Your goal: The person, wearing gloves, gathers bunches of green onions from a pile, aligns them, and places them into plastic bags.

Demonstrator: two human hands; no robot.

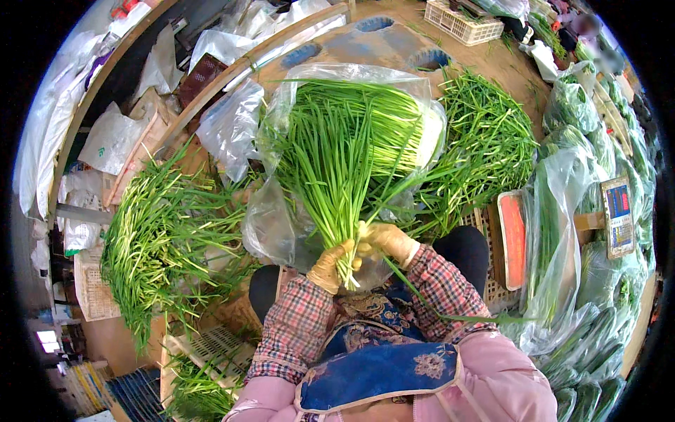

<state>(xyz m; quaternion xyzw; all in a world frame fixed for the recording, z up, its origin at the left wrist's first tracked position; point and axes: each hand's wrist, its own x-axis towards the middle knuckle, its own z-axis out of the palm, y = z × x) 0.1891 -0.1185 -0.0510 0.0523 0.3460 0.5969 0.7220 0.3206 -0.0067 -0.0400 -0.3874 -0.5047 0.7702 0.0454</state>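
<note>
A bunch of Chinese chives (336, 186) stands out in front of me, leaves pointing away and pale stem ends toward my body. My left hand (330, 267), in a yellowish glove, is closed around the lower stems. Gloved the same way, my right hand (391, 243) closes on the bunch's right side, just above the stem ends. One long loose leaf (450, 318) trails across my right sleeve. Behind the bunch, a thick stack of chives (404, 123) lies on an opened clear plastic bag (271, 225). The bunch partly covers that stack.
Loose chives are heaped at left (158, 246) and right (485, 141). Filled clear bags (562, 204) line the right side, beside a scale with an orange-red tray (512, 239). A white crate (460, 24) stands far back. Another crate (211, 348) sits lower left.
</note>
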